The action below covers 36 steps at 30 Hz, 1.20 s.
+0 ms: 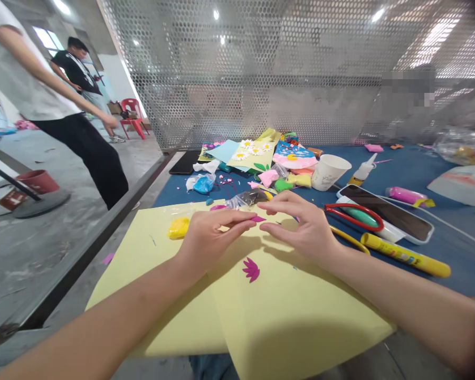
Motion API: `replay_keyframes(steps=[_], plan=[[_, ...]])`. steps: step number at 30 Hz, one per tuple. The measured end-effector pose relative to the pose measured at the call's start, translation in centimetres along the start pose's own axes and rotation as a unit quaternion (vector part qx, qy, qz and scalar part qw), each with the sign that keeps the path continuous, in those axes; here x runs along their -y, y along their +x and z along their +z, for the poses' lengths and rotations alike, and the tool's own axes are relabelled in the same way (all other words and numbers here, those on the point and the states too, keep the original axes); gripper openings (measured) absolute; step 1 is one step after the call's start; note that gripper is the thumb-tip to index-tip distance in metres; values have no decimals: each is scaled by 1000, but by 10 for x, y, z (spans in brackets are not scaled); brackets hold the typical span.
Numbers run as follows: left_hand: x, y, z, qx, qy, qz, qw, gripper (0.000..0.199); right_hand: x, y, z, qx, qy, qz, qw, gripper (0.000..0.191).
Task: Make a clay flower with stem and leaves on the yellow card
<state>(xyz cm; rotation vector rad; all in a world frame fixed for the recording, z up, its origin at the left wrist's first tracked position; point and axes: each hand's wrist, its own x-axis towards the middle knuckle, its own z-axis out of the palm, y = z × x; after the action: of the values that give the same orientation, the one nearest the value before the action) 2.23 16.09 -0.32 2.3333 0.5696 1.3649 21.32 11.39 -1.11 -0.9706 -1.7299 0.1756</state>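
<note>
Between the thumb and fingers of my left hand [214, 232] is a small pointed magenta clay petal [258, 219]. My right hand [304, 224] hovers just right of its tip, thumb and fingers apart, with nothing visible between them. Below both hands, a magenta flower shape with several pointed petals [251, 270] lies on the pale yellow paper [293, 316]. A packet of yellow clay [178, 228] rests on the paper beside my left hand. Behind my hands, a bag with dark clay [253, 196] is partly hidden.
Right of my hands lie red-handled scissors [354, 216], a phone [391, 211], a yellow glue stick [406, 255] and a pink clay tube [407, 195]. A paper cup [330, 172] stands behind. Daisy-decorated paper [255, 150] lies farther back, before a perforated metal panel [261, 68]. Two people are at left.
</note>
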Motion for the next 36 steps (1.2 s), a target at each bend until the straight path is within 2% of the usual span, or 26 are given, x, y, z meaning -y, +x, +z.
replay_keyframes(steps=[6,12,17,26,32,36], plan=[[0,-1,3,-8,-3,28,1000,12,0,-1,1,-27,-20,-27,999,11],[-2,0,1,-7,23,52,998,5,1,-1,0,-8,-44,-44,998,16],[-1,-1,0,-3,39,70,997,7,0,-2,1,-21,-58,-65,996,8],[0,-1,2,-10,42,79,996,10,1,-2,0,-21,-45,-81,995,9],[-3,0,-2,-11,50,65,997,5,1,-2,-1,-18,-52,-55,997,17],[-2,-1,-3,-6,61,65,996,7,0,-2,-2,-31,-50,-37,998,9]])
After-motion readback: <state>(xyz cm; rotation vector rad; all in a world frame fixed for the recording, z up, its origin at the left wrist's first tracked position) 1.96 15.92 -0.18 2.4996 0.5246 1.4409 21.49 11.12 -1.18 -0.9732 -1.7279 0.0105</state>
